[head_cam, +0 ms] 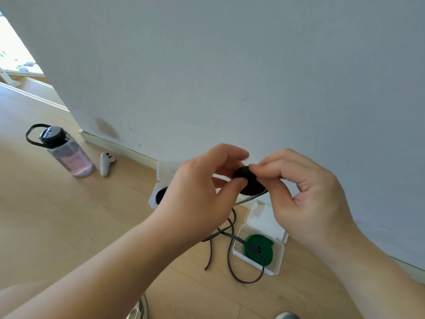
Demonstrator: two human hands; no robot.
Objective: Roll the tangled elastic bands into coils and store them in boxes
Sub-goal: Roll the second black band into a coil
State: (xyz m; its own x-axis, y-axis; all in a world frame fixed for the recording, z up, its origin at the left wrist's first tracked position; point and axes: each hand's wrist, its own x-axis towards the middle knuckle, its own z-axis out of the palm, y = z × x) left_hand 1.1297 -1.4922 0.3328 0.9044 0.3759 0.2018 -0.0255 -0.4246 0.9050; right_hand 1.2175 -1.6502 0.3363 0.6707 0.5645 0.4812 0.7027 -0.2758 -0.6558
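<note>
Both hands hold a black elastic coil (249, 184) in the air before the wall. My left hand (202, 187) pinches its left edge between thumb and fingers. My right hand (296, 187) grips its top and right side. The band's loose dark tail (232, 249) hangs down and loops over the wooden floor. Below, an open white box (273, 265) holds a green coil (258, 248), its lid tipped back. A second open white box (153, 196), partly hidden behind my left hand, holds a dark coil (161, 194).
A clear bottle (66, 153) with pink liquid and a black cap stands on the floor at the left. A white handheld controller (105, 165) lies beside it. A white wall (230, 77) and its baseboard run close behind the boxes.
</note>
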